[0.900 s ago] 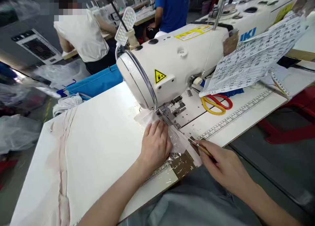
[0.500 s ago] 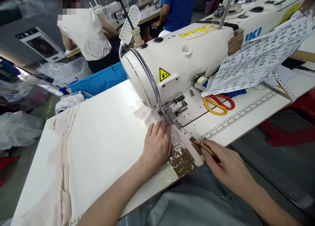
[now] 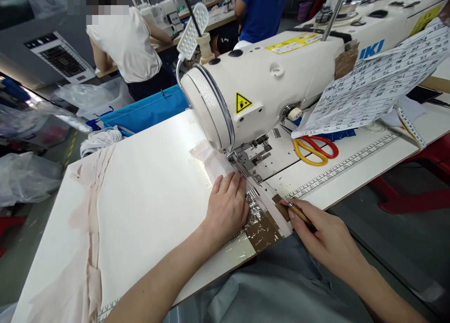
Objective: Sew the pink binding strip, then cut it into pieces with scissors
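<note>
My left hand [image 3: 228, 202] lies flat, fingers forward, on a strip of pale pink fabric [image 3: 215, 162] just in front of the presser foot [image 3: 232, 158]. The strip runs under the head of a white sewing machine [image 3: 256, 98] and comes out behind it. Its near end [image 3: 277, 214] stretches toward the table's front edge. My right hand [image 3: 319, 229] is closed around the wooden handle of an awl [image 3: 298, 214]. The awl's thin metal shaft points to the fabric beside the metal guide [image 3: 256, 177]; its exact tip contact is hard to make out.
Red-and-yellow-handled scissors [image 3: 314, 150] lie right of the needle area, under a written paper sheet [image 3: 372, 88]. More pink fabric [image 3: 93, 210] lies along the table's left side. A measuring tape [image 3: 410, 126] is at right. Two people [image 3: 123, 46] work beyond.
The fabric reaches a little farther out behind the presser foot. My left hand still presses on the strip, and my right keeps the awl in nearly the same place. The view has shifted slightly.
</note>
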Demonstrator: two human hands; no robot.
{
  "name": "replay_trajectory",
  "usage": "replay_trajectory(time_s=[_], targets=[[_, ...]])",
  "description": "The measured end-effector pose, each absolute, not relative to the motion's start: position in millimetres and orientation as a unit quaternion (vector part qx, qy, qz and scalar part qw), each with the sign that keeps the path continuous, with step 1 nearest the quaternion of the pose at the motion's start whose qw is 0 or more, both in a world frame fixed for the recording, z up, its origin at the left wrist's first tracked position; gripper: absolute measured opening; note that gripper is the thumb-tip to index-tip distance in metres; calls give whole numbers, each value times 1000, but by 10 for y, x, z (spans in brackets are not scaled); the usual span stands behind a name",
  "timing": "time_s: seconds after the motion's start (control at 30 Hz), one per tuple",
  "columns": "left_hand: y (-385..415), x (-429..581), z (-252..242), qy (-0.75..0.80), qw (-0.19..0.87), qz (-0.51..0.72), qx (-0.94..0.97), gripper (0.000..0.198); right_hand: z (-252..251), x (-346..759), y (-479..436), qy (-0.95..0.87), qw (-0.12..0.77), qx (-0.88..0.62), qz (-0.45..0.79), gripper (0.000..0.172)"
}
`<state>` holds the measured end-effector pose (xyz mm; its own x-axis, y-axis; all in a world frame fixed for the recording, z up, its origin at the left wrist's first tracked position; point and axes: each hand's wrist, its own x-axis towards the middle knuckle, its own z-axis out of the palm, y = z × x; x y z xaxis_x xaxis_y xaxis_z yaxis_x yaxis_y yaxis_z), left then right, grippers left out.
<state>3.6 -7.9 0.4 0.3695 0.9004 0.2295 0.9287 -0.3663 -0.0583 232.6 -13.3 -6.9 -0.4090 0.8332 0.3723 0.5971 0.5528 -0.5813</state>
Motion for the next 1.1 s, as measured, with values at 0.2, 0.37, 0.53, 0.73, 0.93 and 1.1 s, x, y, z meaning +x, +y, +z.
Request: replay_trajectory(time_s=[0.2, 0.37, 0.53, 0.73, 0.93, 1.1], targets=[[-83, 42, 9, -557, 88, -77, -822, 44, -67, 2320, -172, -796, 325, -464, 214, 27], [-74, 32, 19, -554, 81, -70, -826, 46, -38, 2301, -177, -778, 322, -479, 248, 35], [-32, 7, 1, -560, 77, -69, -822, 48, -48, 2227, -140, -795, 373, -413, 241, 30], [32, -45, -39, -570, 70, -90, -814, 48, -27, 2050, -55, -823, 389, -326, 255, 32], [102, -70, -19, -594, 48, -122, -794, 42, -64, 1831, 98, -881, 356, -284, 125, 26], [133, -100, -16, -586, 30, -139, -797, 39, -68, 1702, 173, -903, 303, -304, 25, 27]])
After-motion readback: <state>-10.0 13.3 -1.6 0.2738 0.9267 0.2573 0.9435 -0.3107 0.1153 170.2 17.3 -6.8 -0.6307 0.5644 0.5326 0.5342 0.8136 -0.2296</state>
